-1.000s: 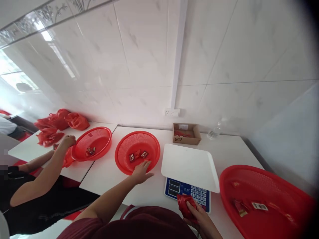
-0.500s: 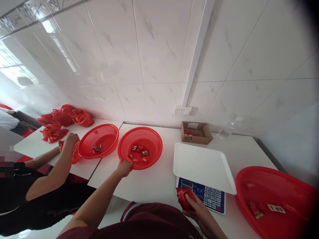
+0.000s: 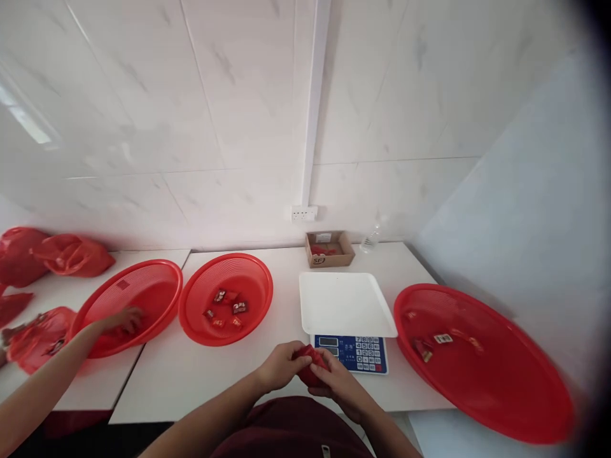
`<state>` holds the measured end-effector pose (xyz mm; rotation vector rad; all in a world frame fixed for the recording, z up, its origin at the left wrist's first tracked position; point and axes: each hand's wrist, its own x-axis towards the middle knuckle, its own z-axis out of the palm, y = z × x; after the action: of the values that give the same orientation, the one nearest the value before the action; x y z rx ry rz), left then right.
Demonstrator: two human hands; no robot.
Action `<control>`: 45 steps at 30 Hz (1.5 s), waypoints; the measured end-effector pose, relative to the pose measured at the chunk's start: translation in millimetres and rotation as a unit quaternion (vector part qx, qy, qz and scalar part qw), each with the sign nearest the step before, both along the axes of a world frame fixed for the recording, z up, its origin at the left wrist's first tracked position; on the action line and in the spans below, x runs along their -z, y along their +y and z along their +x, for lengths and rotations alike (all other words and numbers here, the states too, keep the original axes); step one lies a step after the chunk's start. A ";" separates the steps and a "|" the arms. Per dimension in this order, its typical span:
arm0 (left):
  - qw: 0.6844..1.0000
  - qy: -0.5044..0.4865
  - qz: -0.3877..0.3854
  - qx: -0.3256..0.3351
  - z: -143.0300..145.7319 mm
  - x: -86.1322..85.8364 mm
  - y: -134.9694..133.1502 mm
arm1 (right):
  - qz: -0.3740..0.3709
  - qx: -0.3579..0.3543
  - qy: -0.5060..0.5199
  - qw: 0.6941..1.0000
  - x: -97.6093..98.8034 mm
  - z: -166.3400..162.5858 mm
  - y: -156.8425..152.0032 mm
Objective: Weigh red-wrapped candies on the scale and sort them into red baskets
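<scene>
Close to my body, both hands are closed on a small red packet (image 3: 310,372). My left hand (image 3: 281,367) pinches its upper left side, while my right hand (image 3: 340,385) wraps round its right side. What is inside the packet is hidden. Just beyond my hands stands a digital scale (image 3: 351,352) with a blue keypad and a white weighing tray (image 3: 344,302). Left of the scale sits a red plastic basket (image 3: 195,280) holding several small wrapped pieces, among them a brown one (image 3: 239,307).
A co-worker's hand (image 3: 128,318) reaches into another red basket (image 3: 90,315). Red bags (image 3: 79,254) lie at far left. At the wall stand a cardboard box (image 3: 341,257) and a clear plastic bottle (image 3: 370,240). A large red basket (image 3: 501,407) is at right.
My left hand has left the basket rim and joined my right hand on the red packet. My view has turned right. The co-worker's hand has gone into their basket.
</scene>
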<state>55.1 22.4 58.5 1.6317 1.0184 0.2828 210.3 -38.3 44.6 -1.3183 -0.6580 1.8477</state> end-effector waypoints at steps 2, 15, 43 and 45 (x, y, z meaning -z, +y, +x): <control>0.999 0.005 -0.006 -0.034 1.5 -0.2 1.0 | 0.004 -0.012 0.001 1.000 1.3 4.4 -2.1; 0.990 -0.063 -0.078 -0.097 9.1 15.9 6.7 | 0.054 -0.069 -0.132 0.987 2.4 16.8 9.2; 0.980 0.001 -0.174 -0.095 -12.9 43.4 13.2 | -0.106 0.592 0.149 0.785 68.3 199.7 -41.2; 0.982 0.007 -0.170 -0.078 -9.3 36.1 12.5 | -0.112 0.620 0.146 0.763 63.7 203.2 -38.4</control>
<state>45.8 34.8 22.5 1.2498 1.1403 0.1899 413.5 -76.7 -19.1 -1.0850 0.5742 0.9296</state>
